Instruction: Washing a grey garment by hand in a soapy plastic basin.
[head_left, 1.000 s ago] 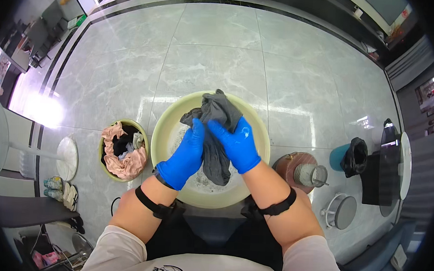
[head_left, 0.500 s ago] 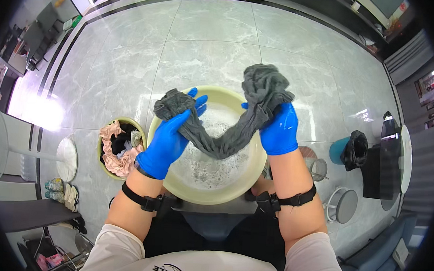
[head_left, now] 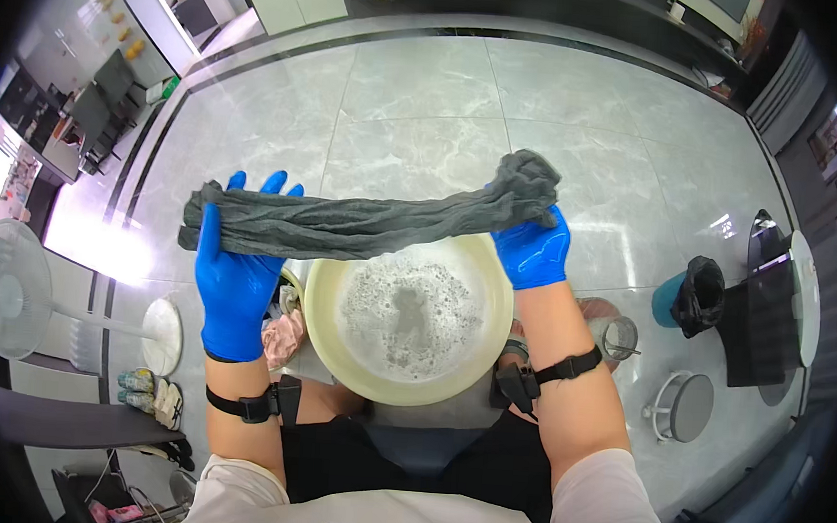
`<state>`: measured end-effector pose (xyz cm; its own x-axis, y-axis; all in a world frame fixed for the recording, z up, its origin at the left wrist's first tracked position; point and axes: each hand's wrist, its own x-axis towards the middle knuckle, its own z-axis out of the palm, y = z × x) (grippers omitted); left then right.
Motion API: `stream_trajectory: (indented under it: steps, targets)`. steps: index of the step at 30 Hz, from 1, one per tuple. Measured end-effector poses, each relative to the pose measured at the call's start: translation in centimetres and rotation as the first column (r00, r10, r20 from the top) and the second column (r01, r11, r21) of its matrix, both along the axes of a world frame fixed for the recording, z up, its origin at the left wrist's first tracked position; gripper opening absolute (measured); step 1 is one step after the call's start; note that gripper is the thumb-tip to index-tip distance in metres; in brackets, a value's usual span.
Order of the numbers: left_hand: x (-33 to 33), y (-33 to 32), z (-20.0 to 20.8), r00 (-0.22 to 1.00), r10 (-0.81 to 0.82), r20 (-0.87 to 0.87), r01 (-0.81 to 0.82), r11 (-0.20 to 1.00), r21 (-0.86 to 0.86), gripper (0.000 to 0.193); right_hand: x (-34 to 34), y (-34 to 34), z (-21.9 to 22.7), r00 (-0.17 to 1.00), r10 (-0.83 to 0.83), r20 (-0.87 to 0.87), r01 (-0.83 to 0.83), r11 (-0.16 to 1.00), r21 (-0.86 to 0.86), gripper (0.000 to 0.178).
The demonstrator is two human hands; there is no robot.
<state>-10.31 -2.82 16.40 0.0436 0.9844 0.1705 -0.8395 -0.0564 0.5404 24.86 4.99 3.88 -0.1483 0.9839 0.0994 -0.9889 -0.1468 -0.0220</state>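
A dark grey piece of cloth, wrinkled and gathered lengthwise, is stretched between my two hands above a pale yellow basin. My left hand, in a blue rubber glove, holds its left end, with the thumb in front and the fingers behind. My right hand, gloved in blue too, grips the bunched right end, where cloth hides most of the fingers. Foamy water fills the basin, with bubbles around a greyish patch in the middle.
A smaller basin of clothes is partly covered by my left hand. To the left stand a white fan and some shoes. On the right are a bin with a black bag, a round grey stool and a glass-topped table.
My left hand has moved out to the left, drawing the sagging cloth into a nearly straight length. The right hand stays at about the same place. The view has tilted up slightly.
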Motion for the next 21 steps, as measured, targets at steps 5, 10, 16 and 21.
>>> stream_trajectory:
  steps: [5, 10, 16, 21]
  targets:
    - [2.3, -0.6, 7.1, 0.986, 0.063, -0.153, -0.052, 0.996, 0.076, 0.056, -2.4, -2.5, 1.8, 0.986, 0.155, 0.055, -0.155, 0.988, -0.012, 0.04]
    - [5.3, -1.2, 14.3, 0.969, 0.003, -0.246, 0.037, 0.987, 0.158, 0.055, -1.5, -2.6, -1.9, 0.956, 0.29, -0.049, -0.283, 0.952, 0.119, 0.041]
    - [7.3, -1.5, 21.1, 0.941, -0.054, -0.334, 0.122, 0.975, 0.185, 0.054, -2.9, -6.6, 2.4, 0.605, -0.104, 0.789, 0.113, 0.993, 0.044, 0.043]
    - [7.0, 0.6, 21.8, 0.918, 0.012, -0.397, 0.065, 0.981, 0.182, 0.047, -10.1, -9.1, 14.7, 0.026, -0.659, 0.752, -0.116, 0.745, 0.657, 0.045]
